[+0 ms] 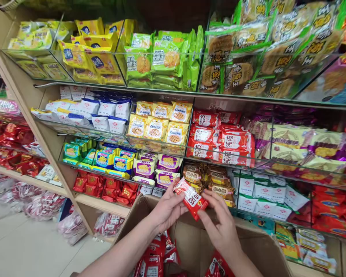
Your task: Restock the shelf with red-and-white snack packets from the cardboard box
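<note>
A small red-and-white snack packet (190, 198) is held up above an open cardboard box (259, 240). My left hand (167, 209) grips its left side, thumb across the front and fingers behind. At the packet's right end, my right hand (222, 221) pinches the edge between thumb and fingers. Inside the box, below my wrists, lie several loose red packets (151, 265), partly hidden by my forearms. Similar red-and-white packets (220, 138) fill a compartment on the middle shelf, up and to the right of my hands.
Glass-fronted shelves hold yellow packets (95, 54), green packets (167, 57), cookie packets (157, 125) and brown packets (220, 184) in divided compartments. A wooden upright (43, 107) stands at left. Bagged goods (72, 227) lie on the tiled floor (25, 246).
</note>
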The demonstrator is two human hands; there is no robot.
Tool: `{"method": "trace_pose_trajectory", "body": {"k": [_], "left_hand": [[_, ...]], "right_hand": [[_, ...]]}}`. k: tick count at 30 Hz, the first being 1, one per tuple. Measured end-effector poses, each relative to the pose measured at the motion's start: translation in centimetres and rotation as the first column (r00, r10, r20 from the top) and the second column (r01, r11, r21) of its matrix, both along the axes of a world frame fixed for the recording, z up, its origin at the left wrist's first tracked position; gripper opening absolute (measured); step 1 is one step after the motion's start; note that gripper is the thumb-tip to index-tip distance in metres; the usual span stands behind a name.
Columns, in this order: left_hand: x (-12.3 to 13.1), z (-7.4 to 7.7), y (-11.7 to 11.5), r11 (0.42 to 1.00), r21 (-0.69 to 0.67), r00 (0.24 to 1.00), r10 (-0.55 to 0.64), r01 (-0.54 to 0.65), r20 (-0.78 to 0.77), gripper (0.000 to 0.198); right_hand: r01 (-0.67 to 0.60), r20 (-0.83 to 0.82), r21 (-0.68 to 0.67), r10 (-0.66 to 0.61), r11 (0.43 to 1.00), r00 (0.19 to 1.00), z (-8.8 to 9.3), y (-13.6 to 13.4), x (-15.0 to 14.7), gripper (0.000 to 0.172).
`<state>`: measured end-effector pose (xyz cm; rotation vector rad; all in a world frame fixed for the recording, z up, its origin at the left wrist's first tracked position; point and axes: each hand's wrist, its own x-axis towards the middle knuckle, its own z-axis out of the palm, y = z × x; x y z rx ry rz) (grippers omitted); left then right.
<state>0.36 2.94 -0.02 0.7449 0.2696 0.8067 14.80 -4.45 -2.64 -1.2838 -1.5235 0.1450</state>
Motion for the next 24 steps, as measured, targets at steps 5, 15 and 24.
{"method": "trace_pose_trajectory", "body": {"k": [5, 15, 24], "left_hand": [[-0.1, -0.8, 0.2, 1.000, 0.031, 1.000, -0.004, 0.004, -0.003, 0.045], [-0.1, -1.3, 0.1, 0.989, 0.146, 0.992, 0.014, 0.005, -0.126, 0.038], [-0.9, 0.4, -0.7, 0.787, 0.585, 0.892, 0.105, 0.196, -0.440, 0.087]], "right_hand": [[-0.198, -0.553, -0.217, 0.047, 0.956, 0.832, -0.6, 1.1, -0.3, 0.038], [-0.194, -0.538, -0.171, 0.074, 0.966, 0.840, -0.4, 1.1, -0.3, 0.022], [-0.137, -0.294, -0.237, 0.063, 0.962, 0.954, 1.2, 0.1, -0.1, 0.053]]}}
